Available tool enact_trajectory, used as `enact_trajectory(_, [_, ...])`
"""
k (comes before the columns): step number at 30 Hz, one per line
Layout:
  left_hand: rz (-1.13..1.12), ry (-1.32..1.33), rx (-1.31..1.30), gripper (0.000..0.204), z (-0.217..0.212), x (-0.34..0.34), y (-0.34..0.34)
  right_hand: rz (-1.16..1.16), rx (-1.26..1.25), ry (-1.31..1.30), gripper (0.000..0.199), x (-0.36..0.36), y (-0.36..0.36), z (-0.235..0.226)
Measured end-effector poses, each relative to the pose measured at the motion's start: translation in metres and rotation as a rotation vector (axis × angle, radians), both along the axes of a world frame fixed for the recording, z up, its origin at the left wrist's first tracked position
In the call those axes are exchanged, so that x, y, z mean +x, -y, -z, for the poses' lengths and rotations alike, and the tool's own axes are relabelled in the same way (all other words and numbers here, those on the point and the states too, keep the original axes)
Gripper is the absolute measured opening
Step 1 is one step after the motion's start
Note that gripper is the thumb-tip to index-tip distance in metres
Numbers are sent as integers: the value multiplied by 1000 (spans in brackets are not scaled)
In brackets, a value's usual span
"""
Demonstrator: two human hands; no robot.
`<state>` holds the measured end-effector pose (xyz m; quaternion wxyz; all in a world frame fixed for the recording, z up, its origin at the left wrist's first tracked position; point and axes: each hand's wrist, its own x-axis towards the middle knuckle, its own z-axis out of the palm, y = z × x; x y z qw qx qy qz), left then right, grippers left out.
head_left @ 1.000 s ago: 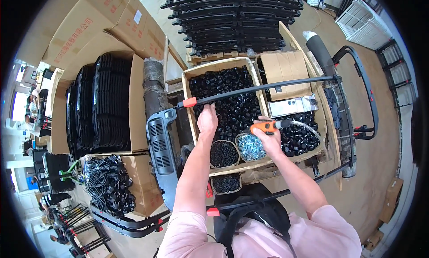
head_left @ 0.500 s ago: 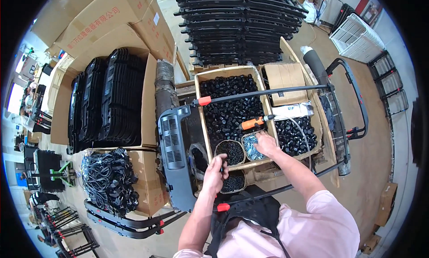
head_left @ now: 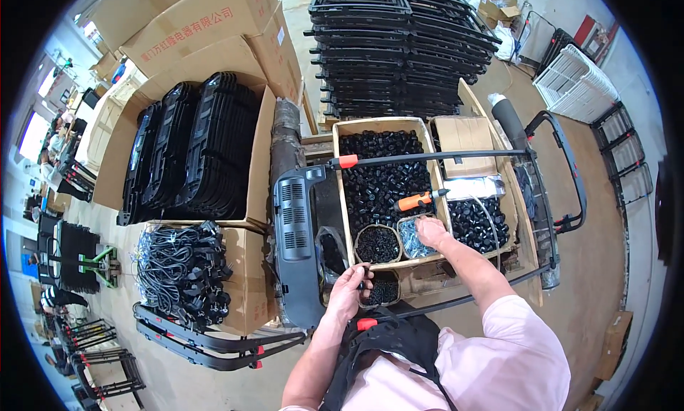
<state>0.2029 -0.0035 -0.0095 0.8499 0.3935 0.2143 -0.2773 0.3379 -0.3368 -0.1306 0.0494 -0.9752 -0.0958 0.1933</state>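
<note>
My right hand dips its fingers into a small tub of silver-blue screws; the fingertips are hidden among them. My left hand is curled closed beside the tubs of small black parts, around something small and dark that I cannot make out. One tub of small black parts stands beside the screws, another nearer me. An orange power screwdriver lies just beyond the screws. Across the bench rests a black tube frame with red clips and a grey vented panel at its left end.
A wooden bin of black caps is in the middle, with more black caps to its right. At left stand a carton of black panels and a heap of cables. Stacked black frames rise behind.
The whole view has shifted, so the bench appears farther right and slightly lower. My right hand stays at the screws, and my left hand remains curled near the black parts.
</note>
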Motion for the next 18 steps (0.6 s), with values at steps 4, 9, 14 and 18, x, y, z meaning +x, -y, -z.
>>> enact_trajectory(4, [16,25,42,32,1,-1,1,-19,76,44,22,-7,2,-5])
enact_trajectory(9, [26,-1,88,30,7,-2,5,83,190,62,21,-12,-6,-29])
enact_trajectory(14, [77,0,92,29,10,2,17,334,320,44,25,-14,6,-25])
enact_trajectory(18, [79,-5,83,28,13,0,17,321,442,119,26,-16,2,-28])
